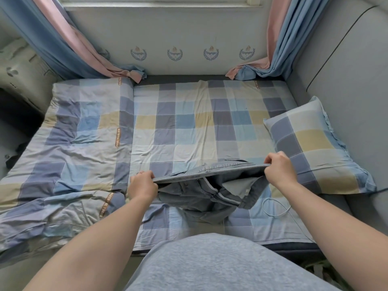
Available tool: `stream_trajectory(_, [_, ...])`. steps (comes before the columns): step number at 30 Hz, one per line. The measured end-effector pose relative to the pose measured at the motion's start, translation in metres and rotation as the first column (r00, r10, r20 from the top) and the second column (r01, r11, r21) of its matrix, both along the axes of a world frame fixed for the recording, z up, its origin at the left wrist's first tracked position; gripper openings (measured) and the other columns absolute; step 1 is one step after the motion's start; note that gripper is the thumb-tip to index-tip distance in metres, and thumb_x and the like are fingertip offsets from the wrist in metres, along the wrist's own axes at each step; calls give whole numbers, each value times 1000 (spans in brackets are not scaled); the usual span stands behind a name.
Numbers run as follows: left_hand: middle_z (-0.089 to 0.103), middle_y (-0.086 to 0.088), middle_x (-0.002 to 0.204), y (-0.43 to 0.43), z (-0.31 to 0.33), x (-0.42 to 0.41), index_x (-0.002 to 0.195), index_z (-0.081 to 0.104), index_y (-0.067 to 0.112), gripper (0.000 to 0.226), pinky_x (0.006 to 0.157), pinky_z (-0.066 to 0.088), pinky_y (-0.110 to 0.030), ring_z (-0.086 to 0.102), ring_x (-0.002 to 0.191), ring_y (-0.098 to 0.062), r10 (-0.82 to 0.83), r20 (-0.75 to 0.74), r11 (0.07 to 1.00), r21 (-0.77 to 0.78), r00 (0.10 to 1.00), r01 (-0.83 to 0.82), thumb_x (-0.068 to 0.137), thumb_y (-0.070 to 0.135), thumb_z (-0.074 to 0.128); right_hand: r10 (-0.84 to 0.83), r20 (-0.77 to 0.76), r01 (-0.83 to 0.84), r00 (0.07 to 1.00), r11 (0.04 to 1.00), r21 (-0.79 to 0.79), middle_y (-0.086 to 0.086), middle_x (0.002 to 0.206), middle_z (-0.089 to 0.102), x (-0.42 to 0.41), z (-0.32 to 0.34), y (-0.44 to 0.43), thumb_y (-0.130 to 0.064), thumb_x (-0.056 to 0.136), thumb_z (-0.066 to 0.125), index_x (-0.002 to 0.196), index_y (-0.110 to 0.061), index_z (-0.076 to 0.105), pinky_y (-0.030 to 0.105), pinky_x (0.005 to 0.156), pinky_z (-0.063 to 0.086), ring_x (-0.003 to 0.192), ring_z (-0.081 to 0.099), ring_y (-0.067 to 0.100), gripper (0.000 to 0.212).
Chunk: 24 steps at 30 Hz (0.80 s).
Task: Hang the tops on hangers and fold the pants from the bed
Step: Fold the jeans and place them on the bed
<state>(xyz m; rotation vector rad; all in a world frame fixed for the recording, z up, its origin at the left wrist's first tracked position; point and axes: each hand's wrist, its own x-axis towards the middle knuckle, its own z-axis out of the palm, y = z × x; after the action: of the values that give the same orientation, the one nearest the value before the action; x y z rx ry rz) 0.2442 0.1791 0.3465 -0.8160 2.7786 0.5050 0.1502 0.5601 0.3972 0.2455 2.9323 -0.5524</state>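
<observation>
2 bare hands held 1 pair of grey-blue denim pants [201,195] by the waistband, stretched between them above the near part of the bed [189,127] with the checked blue, grey and yellow sheet. The left hand [143,182] had its fingers curled round the left end of the waistband, and the right hand [277,168] gripped the right end in the same way, a little higher. The legs hung down in a loose bundle and seemed to touch the sheet.

The cloth looked like soft denim of medium weight. I judge it would not slip from the fingers and could not break, but it would sag and twist wherever it was not supported. The 2 ends of the waistband looked the best places to hold it for laying it flat; the hems of the legs would be the next places to take.

The legs were crumpled under the waistband, so their length and hems could not be made out. The grey garment worn by the person [220,265] hid the near edge of the bed. No tops and no hangers were in view. A thin pale blue cable [275,208] lay on the sheet just beside the pants, and 1 end went out of sight. A checked pillow [310,148] lay at the right, a folded checked quilt [69,143] at the left.
</observation>
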Motion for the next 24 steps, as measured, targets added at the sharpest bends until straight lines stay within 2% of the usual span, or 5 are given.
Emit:
stream_trajectory(12, [43, -5, 106, -15, -27, 16, 100, 43, 19, 24, 74, 32, -37, 43, 87, -26, 322, -24, 935, 165, 947, -314, 85, 4, 54, -225, 169, 227, 960, 974, 7, 14, 112, 48, 9, -19, 24, 0, 89, 46, 112, -11, 46, 50, 76, 58, 95, 56, 38, 25])
stream_trajectory(15, [46, -7, 104, -22, -29, 20, 104, 43, 18, 22, 75, 35, -37, 45, 89, -29, 313, 42, 935, 162, 949, -315, 87, 6, 52, -277, 284, 296, 918, 955, -28, 16, 107, 50, 12, -17, 26, -2, 91, 42, 115, -13, 40, 45, 49, 60, 84, 63, 39, 26])
stream_trajectory(18, [59, -10, 102, -28, -31, 23, 111, 46, 16, 24, 75, 45, -37, 59, 95, -34, 324, 123, 918, 200, 938, -343, 89, 7, 50, -381, 381, 482, 842, 850, -214, 18, 106, 53, 12, -24, 24, -3, 94, 36, 130, -17, 42, 36, 42, 54, 60, 60, 29, 39])
stream_trajectory(20, [69, -19, 101, -26, -32, 22, 117, 51, 16, 27, 66, 52, -36, 68, 82, -34, 471, 163, 765, 414, 867, -493, 93, 5, 44, -420, 497, 621, 759, 695, -361, 15, 86, 53, 13, -28, 23, -6, 98, 31, 144, -26, 39, 28, 40, 50, 52, 48, 21, 50])
stream_trajectory(24, [68, -13, 81, -23, -22, 16, 112, 63, 26, 39, 45, 48, -21, 56, 53, -16, 623, 385, 201, 763, 681, -615, 102, 8, 30, -393, 634, 737, 666, 476, -479, 6, 60, 50, 12, -27, 22, -7, 101, 23, 142, -42, 42, 18, 37, 45, 42, 38, 10, 57])
